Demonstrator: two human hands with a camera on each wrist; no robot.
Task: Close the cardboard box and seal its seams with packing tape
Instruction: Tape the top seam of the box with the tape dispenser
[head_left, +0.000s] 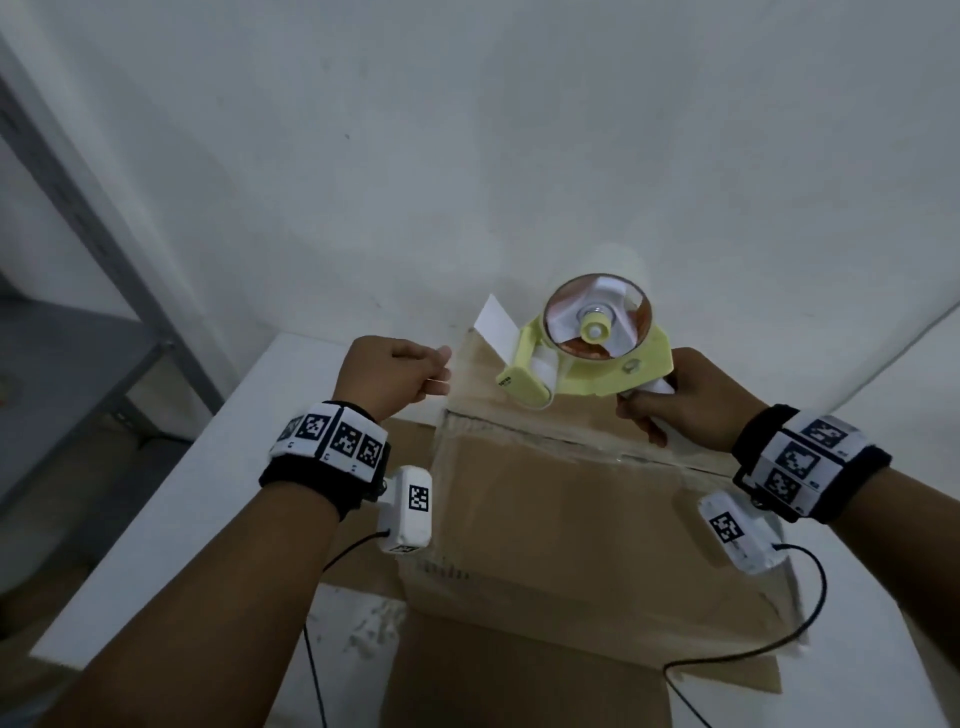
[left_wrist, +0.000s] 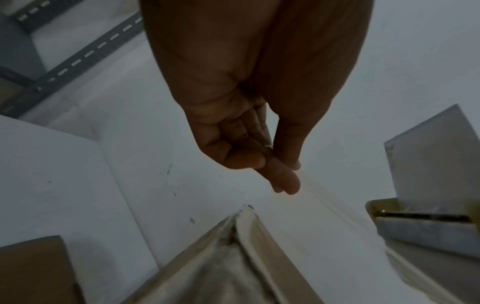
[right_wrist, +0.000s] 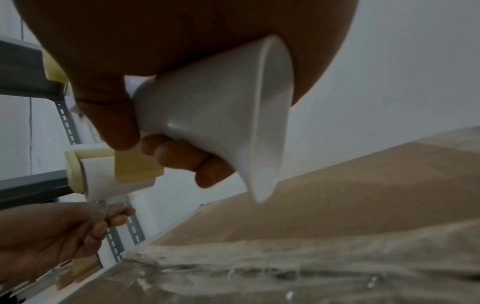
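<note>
- Surface (head_left: 171, 499): white top, pushed against a plain white wall (head_left: 467, 130); small dark scuff marks on the wall in the left wrist view.
- Grey metal shelf (head_left: 78, 332) with slotted uprights stands to the left of the surface; dim light overall.
- Cardboard box (head_left: 571, 525) sits on the surface in front of the person, flaps closed, centre seam covered with wrinkled clear tape; a flat cardboard sheet (head_left: 498, 686) lies under it, nearer the camera.
- Right hand (head_left: 691, 400): fingers curled round the white handle of a pale yellow tape dispenser (head_left: 587, 358), held above the far edge of the box, roll side facing up.
- Left hand (head_left: 395, 374): thumb and fingertips pinched together just left of the dispenser's nose, over the box's far left corner. The right wrist view shows clear tape (right_wrist: 109, 207) in the pinch, running up to the dispenser roller.
- In the head view the tape itself is almost invisible; only a faint sheen between left hand and dispenser.
- A white flap (head_left: 496, 325) sticks up at the dispenser's front; cannot tell whether it is tape backing or a plate.
- Both wrists carry black bands with printed marker squares and a white camera block with cable.
- Near edge of box and sheet cut off by the arms and the frame bottom.
- Left wrist view is blurred; the grey plate at its right edge is hard to identify.
- Shelf contents too dark to make out.
</note>
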